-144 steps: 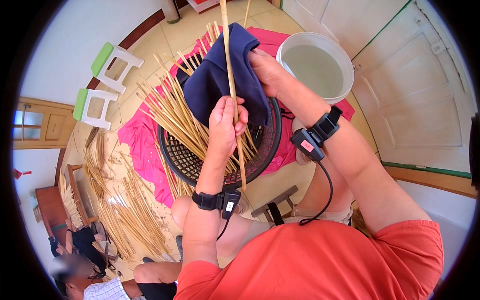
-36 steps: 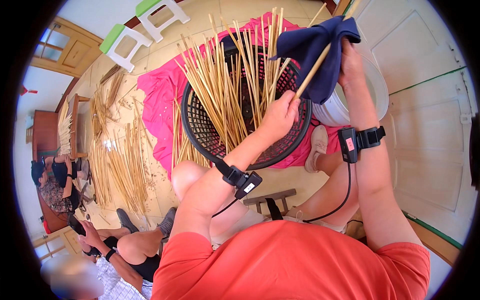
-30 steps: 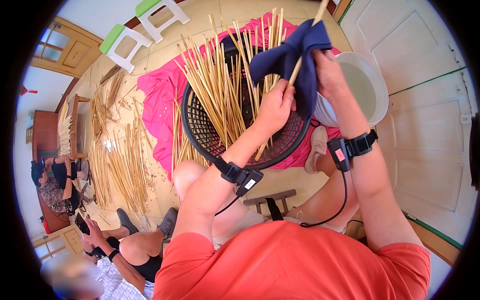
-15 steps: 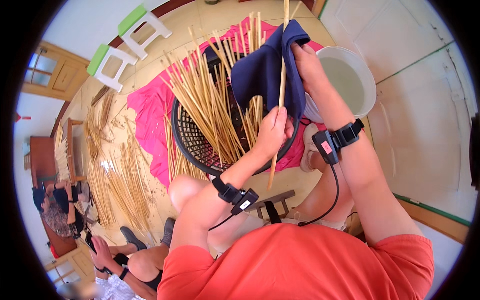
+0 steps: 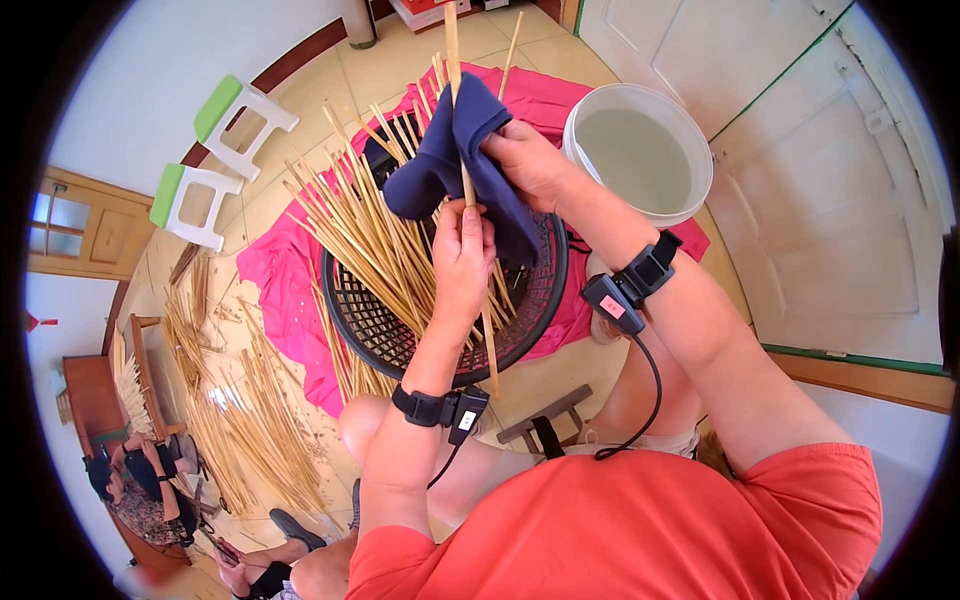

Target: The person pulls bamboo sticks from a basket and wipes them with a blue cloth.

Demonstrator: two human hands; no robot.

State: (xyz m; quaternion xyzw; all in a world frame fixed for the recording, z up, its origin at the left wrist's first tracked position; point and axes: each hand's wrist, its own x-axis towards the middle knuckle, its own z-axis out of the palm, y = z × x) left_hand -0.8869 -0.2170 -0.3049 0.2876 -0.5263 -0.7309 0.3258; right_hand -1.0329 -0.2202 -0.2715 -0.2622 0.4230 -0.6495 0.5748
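A long pale reed stalk (image 5: 452, 45) stands tilted across the basket, and my left hand (image 5: 462, 262) pinches it along its lower half. My right hand (image 5: 532, 168) is closed on a dark blue cloth (image 5: 430, 170), which drapes beside and partly over the stalk above my left hand. Whether the right fingers also press the stalk through the cloth is hidden. Beneath both hands, a black plastic mesh basket (image 5: 372, 330) holds a leaning bundle of similar stalks (image 5: 365, 225).
A white bucket of cloudy liquid (image 5: 700, 190) stands to the right on a pink cloth (image 5: 275, 265) under the basket. More stalks (image 5: 255, 430) lie on the floor at left, near two green-topped stools (image 5: 215, 110). Another person (image 5: 150, 470) sits at far left; a white door (image 5: 840, 200) is right.
Both hands, with the stalk and blue cloth, have shifted left over the basket. The cloth is bunched more tightly around the stalk. The whole view has also shifted.
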